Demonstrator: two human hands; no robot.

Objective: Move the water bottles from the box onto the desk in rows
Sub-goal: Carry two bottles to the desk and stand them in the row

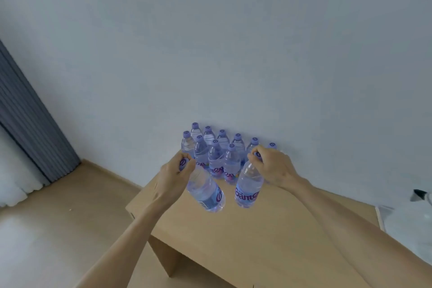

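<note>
Water bottles point(215, 152): two rows upright at counter point(233, 236) far edge, against wall.
Left grip point(174, 176) curled round cap of tilted bottle point(205, 192); right grip point(272, 166) likewise on second bottle point(249, 184), both seemingly off the counter.

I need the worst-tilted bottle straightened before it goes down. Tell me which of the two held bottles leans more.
The bottle in the left hand: gripped by its cap, its base swings out to the right. The bottle in the right hand hangs closer to upright.
</note>
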